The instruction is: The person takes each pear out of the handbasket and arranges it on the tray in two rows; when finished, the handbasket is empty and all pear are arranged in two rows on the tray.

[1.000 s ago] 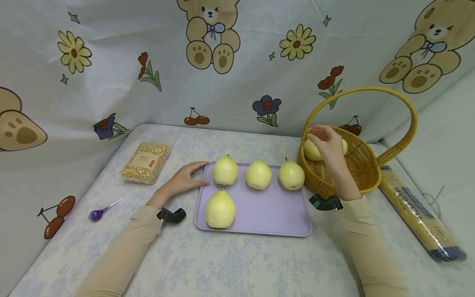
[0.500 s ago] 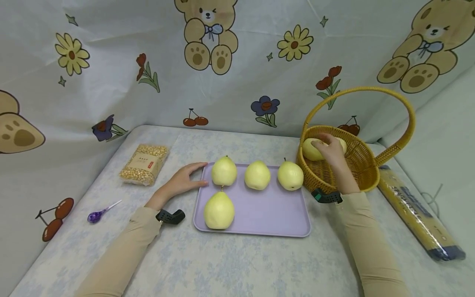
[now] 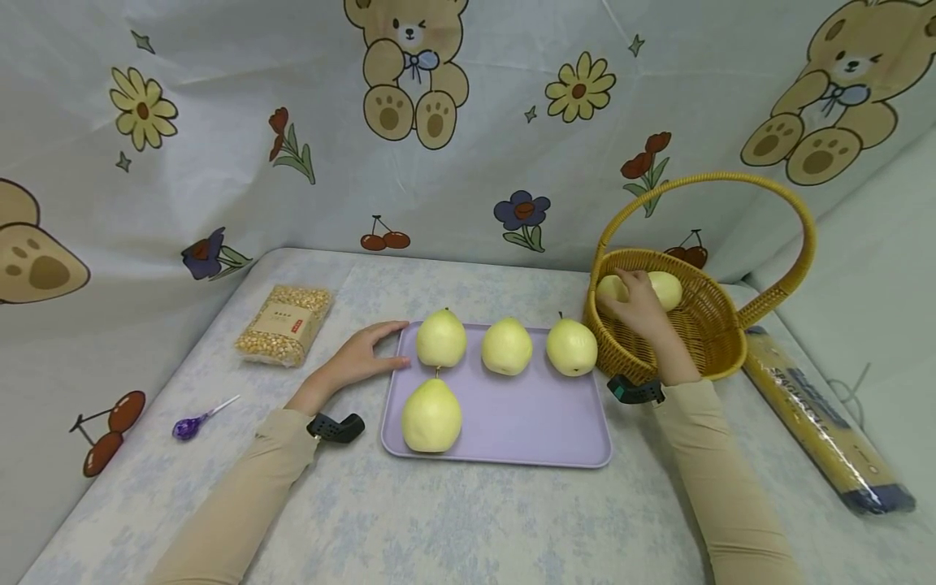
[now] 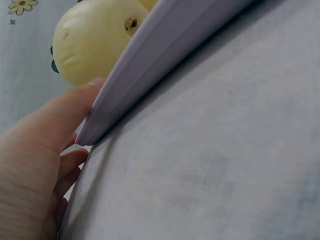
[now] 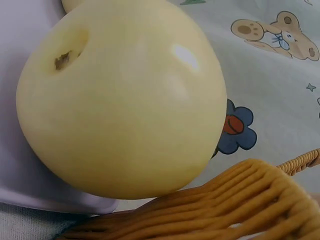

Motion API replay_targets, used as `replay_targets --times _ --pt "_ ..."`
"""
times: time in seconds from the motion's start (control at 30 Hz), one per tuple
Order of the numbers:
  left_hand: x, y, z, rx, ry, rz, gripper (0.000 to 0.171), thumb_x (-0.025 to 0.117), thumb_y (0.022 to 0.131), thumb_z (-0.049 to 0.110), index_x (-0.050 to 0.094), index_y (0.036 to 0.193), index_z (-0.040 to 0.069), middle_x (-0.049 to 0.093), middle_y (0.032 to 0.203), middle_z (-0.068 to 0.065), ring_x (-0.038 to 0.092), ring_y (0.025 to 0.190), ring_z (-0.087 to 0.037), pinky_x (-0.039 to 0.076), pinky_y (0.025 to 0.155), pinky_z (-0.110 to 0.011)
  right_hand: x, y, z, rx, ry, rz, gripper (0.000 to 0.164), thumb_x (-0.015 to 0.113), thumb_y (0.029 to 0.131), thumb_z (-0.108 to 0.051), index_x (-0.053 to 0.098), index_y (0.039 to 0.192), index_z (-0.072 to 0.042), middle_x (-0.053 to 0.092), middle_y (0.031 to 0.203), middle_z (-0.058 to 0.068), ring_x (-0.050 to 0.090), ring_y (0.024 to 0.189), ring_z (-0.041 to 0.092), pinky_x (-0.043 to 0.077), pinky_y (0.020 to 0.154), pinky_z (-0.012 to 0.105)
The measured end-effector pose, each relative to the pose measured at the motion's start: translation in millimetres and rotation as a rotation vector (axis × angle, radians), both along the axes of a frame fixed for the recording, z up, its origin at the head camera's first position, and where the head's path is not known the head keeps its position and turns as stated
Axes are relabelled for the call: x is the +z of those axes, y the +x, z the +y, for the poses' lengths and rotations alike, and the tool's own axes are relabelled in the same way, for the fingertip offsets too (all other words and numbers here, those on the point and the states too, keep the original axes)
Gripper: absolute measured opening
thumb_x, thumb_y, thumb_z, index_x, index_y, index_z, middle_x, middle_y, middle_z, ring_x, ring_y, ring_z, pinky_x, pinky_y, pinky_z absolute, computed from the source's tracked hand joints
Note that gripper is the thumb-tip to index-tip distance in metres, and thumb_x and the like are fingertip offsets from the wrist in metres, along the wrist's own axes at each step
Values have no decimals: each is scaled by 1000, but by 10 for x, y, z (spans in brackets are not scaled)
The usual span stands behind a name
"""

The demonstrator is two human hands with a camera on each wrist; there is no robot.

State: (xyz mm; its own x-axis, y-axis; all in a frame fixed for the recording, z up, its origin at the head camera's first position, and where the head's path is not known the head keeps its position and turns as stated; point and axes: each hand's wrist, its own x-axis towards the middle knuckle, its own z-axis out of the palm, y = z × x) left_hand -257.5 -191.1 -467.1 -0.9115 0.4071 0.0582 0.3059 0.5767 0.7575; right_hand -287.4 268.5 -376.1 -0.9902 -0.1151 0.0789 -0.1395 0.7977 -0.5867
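Note:
My left hand (image 3: 358, 355) rests at the left edge of a lilac tray (image 3: 526, 426), thumb and fingers spread; in the left wrist view its thumb touches the rim. Several pale yellow pears sit on this tray: three in a back row, including a right-hand pear (image 3: 572, 348), and a front-left pear (image 3: 431, 416). Inside a wicker basket (image 3: 705, 321), my right hand (image 3: 639, 307) has its fingers and thumb around a pear (image 3: 608, 287), partly hidden by them. Another pear (image 3: 666, 290) lies beside it. The right wrist view shows a tray pear (image 5: 125, 105) instead of the hand.
The basket's tall handle (image 3: 808, 236) arches over it. A spaghetti packet (image 3: 826, 422) lies to its right. On the left are a bag of corn kernels (image 3: 285, 323) and a purple lollipop (image 3: 190, 426). A printed cloth (image 3: 453, 195) hangs behind the table.
My right hand has come down into the basket, from above the pears onto the left one, and its fingers have closed around it. My left hand stays at the tray's edge.

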Motion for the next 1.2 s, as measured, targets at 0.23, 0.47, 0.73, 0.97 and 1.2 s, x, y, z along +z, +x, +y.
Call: replay_targets --times 0.23,0.47,0.73,0.97,1.2 --pt "-9 -1 -9 4 0 -5 73 73 81 43 44 143 18 41 150 -6 30 143 -28 23 119 -50 17 39 -12 -66 -21 40 58 57 94 -16 37 131 24 24 129 42 38 110 47 37 99 61" --pt "-1 -3 -2 0 2 -3 73 73 81 43 43 143 18 41 150 -7 31 143 -29 23 119 -51 12 34 4 -58 -16 -40 52 61 91 -15 44 127 17 25 135 46 35 121 54 36 101 64" --pt "-6 -1 -4 -3 1 1 72 73 81 42 44 143 18 41 150 -7 31 143 -29 24 119 -51 20 37 15 -5 12 -67 52 62 84 -3 42 128 17 33 134 42 37 120 51 35 100 61" --pt "-8 0 -5 -3 3 5 72 73 81 42 44 143 18 42 150 -6 31 143 -28 23 119 -50 42 40 26 -8 47 -57 66 62 74 2 38 134 18 43 133 40 47 110 46 43 93 55" --pt "12 4 1 -3 -1 14 73 74 81 41 44 143 16 42 149 -9 32 142 -31 24 119 -52 13 47 50 -59 73 -104 75 66 77 -6 32 140 14 40 137 38 47 114 49 44 95 58"
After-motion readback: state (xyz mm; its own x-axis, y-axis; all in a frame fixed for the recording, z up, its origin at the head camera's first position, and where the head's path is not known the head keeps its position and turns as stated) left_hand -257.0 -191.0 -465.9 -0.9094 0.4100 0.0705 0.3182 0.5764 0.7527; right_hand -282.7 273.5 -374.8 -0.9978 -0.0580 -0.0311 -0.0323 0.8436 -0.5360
